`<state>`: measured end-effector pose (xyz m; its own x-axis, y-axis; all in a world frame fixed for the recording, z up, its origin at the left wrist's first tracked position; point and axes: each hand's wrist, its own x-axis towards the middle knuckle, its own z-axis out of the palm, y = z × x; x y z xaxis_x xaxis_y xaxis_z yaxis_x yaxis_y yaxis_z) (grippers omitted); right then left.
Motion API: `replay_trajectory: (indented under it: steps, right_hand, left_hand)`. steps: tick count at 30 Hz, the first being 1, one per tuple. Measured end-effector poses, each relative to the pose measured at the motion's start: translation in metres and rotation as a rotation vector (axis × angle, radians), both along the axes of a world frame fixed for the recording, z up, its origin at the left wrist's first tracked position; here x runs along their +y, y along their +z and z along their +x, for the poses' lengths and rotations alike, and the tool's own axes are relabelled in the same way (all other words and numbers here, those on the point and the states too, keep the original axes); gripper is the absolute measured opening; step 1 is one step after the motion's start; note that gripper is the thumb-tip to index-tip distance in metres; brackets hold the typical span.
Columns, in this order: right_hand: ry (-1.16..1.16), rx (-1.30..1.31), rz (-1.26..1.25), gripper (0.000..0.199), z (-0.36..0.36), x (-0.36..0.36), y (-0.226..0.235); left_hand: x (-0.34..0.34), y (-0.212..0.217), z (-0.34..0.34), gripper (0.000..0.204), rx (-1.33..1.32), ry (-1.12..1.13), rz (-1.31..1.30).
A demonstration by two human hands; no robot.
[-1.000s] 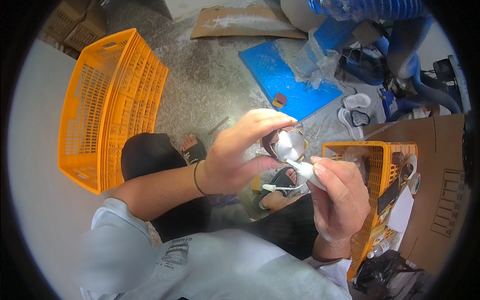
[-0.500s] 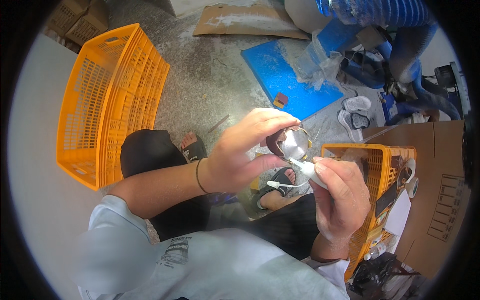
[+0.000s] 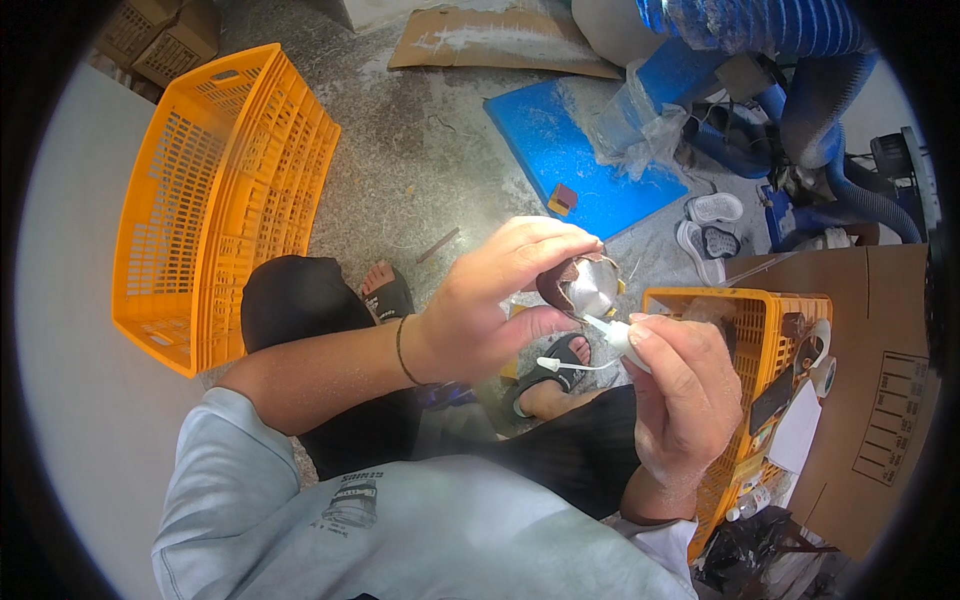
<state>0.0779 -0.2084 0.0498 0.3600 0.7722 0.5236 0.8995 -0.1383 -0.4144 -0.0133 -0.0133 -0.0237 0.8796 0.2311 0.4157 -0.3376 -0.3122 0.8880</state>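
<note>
My left hand (image 3: 485,290) curls round a round metal piece (image 3: 595,288) with a bright, flat end and a ragged brown wrap (image 3: 554,288) about its side. The wrap looks like abrasive paper, though I cannot be sure. In my right hand (image 3: 692,385) is a small white squeeze bottle (image 3: 622,343), tilted so its narrow nozzle points up and left. The nozzle tip is at the lower edge of the metal piece; whether it touches is too small to tell. A white cap (image 3: 548,364) dangles from the bottle on a thin strap.
Stacked orange crates (image 3: 228,215) stand at the left. At the right, another orange crate (image 3: 735,297) holds tape rolls and loose items beside a large cardboard box (image 3: 850,400). Beyond my hands lie a blue board (image 3: 560,150) with a small block (image 3: 562,199), grey shoes (image 3: 700,240) and blue hoses (image 3: 810,110).
Both hands keep their grips with almost no movement. The metal piece and the nozzle have shifted very slightly to the right.
</note>
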Motion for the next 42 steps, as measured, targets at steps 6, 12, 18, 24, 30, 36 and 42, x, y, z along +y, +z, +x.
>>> replay_trajectory:
  steps: [6,12,18,24,30,36,42]
  right_hand:
    - [0.001,0.019,0.004,0.028,0.0011,-0.0007,-0.0006]
    - [-0.01,0.032,0.025,0.029,0.0003,-0.0008,-0.0026]
    - [-0.004,-0.008,0.003,0.026,0.001,-0.0018,-0.0004]
    - [-0.027,-0.057,0.002,0.036,0.0026,-0.0013,-0.0017]
    - [-0.038,-0.043,0.015,0.036,0.0033,-0.0014,-0.0027]
    - [-0.03,-0.022,0.022,0.037,0.0035,-0.0016,-0.001]
    - [-0.013,0.018,0.051,0.036,0.0056,-0.0037,-0.0022]
  left_hand:
    - [-0.0003,-0.0002,0.0011,0.06,-0.014,-0.003,0.012]
    - [-0.0003,-0.0005,0.0002,0.058,0.005,-0.029,-0.023]
    - [-0.0007,-0.0008,0.0005,0.057,0.014,-0.063,-0.057]
    - [-0.0005,-0.0008,0.0017,0.058,0.003,-0.069,-0.033]
    - [0.0005,-0.001,0.0011,0.058,0.01,-0.066,-0.016]
    - [0.0004,-0.0007,0.0017,0.057,0.001,-0.075,-0.014]
    - [-0.0019,-0.0036,0.0016,0.062,0.034,-0.147,-0.177]
